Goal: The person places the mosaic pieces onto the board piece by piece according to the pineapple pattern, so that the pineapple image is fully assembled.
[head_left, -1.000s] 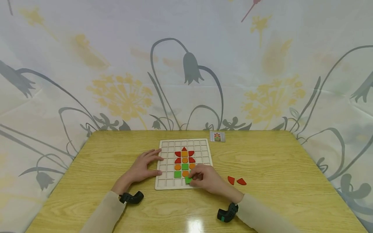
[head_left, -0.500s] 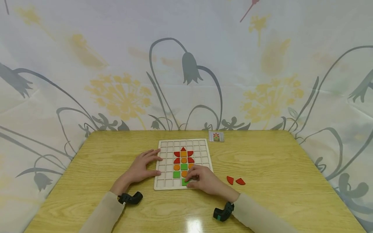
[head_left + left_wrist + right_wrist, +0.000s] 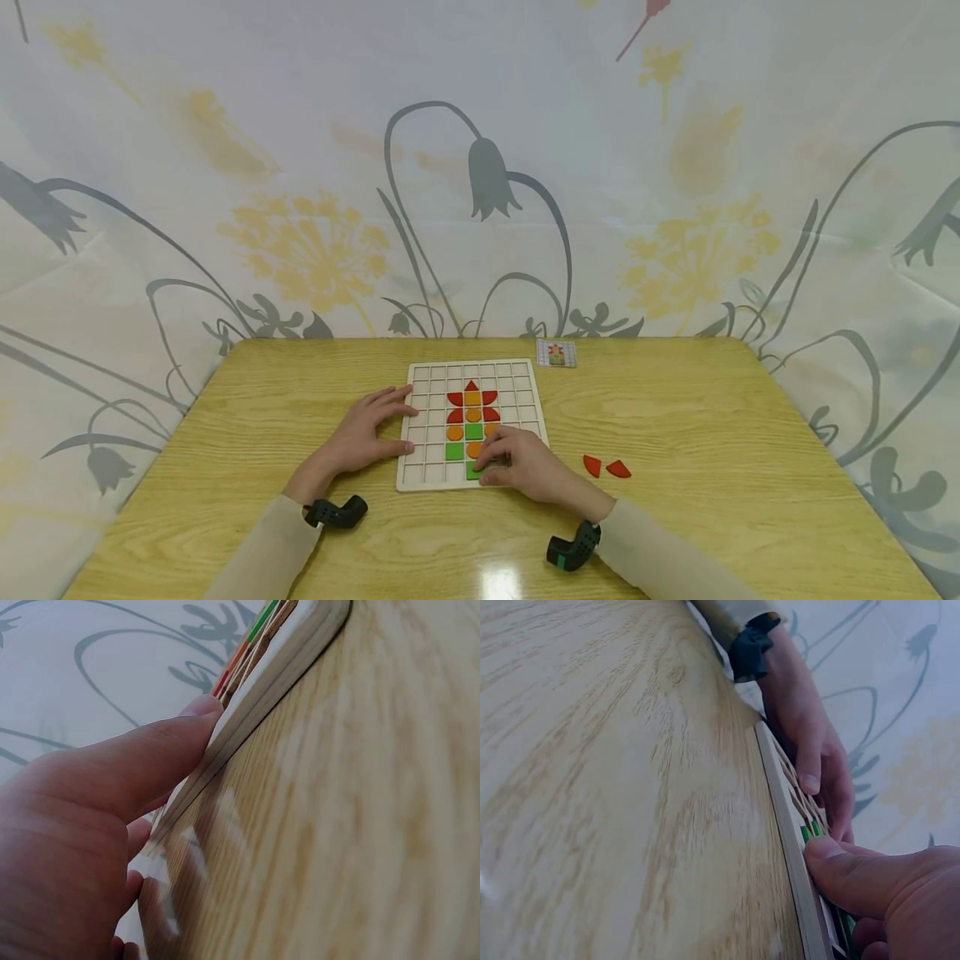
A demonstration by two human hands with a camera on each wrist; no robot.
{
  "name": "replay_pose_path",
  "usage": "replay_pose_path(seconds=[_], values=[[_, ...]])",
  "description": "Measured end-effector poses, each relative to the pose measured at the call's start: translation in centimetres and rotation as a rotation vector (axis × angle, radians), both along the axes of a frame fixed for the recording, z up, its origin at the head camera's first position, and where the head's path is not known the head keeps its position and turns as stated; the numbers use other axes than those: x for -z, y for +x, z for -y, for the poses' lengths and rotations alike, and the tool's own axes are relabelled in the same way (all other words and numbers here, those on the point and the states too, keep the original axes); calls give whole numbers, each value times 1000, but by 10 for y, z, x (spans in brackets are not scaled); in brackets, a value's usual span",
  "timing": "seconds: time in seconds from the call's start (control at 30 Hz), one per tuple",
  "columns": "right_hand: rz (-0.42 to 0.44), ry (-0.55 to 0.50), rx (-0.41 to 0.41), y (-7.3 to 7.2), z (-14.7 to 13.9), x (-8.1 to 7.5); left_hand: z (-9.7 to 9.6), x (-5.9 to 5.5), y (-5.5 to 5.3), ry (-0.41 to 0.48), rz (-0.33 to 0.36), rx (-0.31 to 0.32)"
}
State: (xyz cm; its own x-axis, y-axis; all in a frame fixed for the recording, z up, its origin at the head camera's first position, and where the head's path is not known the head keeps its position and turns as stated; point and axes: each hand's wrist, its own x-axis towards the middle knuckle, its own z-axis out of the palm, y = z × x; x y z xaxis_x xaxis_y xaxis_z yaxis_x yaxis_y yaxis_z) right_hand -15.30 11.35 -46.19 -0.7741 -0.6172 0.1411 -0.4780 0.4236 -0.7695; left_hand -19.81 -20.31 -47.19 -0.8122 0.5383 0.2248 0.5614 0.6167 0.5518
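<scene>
A white grid board (image 3: 420,481) lies on the table with red, orange and green flat tiles set in its squares. At its left edge rests my left hand (image 3: 363,433), fingers spread and thumb on the rim; the left wrist view shows the thumb (image 3: 161,754) against that edge. My right hand (image 3: 521,462) pinches a green square tile (image 3: 472,471) in the bottom row, partly covered by the fingertips. In the right wrist view the thumb (image 3: 847,874) presses at the green tile. Just above it sits an orange round tile (image 3: 474,450), left of that another green square (image 3: 454,452).
Two red quarter-circle tiles, one (image 3: 592,465) beside the other (image 3: 618,468), lie on the table right of the board. A small pattern card (image 3: 557,353) is at the back edge, beyond the board's right corner. A flower-printed curtain (image 3: 480,167) stands behind the table.
My right hand has moved slightly left and down with the green square tile, bringing it into the bottom row under the orange round. The left hand has stayed on the board's edge.
</scene>
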Motion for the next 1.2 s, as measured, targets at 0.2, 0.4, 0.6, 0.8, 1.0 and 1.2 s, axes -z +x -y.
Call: replay_pose_path(seconds=[0.2, 0.4, 0.6, 0.8, 1.0, 1.2], values=[[32, -35, 1, -2, -2, -2, -1, 0, 0, -1, -7, -2], [36, -103, 39, -8, -12, -5, 0, -1, 1, 8, -2, 1], [39, -87, 101, -13, -39, -12, 0, -2, 1, 11, 7, 1], [46, -33, 180, -12, -88, -13, -1, -1, 1, 4, 1, -1], [90, 19, 204, -6, -137, -13, -1, -1, 0, 3, -7, 1], [84, 19, 91, -2, -174, -9, 0, -1, 1, 4, 4, -2]])
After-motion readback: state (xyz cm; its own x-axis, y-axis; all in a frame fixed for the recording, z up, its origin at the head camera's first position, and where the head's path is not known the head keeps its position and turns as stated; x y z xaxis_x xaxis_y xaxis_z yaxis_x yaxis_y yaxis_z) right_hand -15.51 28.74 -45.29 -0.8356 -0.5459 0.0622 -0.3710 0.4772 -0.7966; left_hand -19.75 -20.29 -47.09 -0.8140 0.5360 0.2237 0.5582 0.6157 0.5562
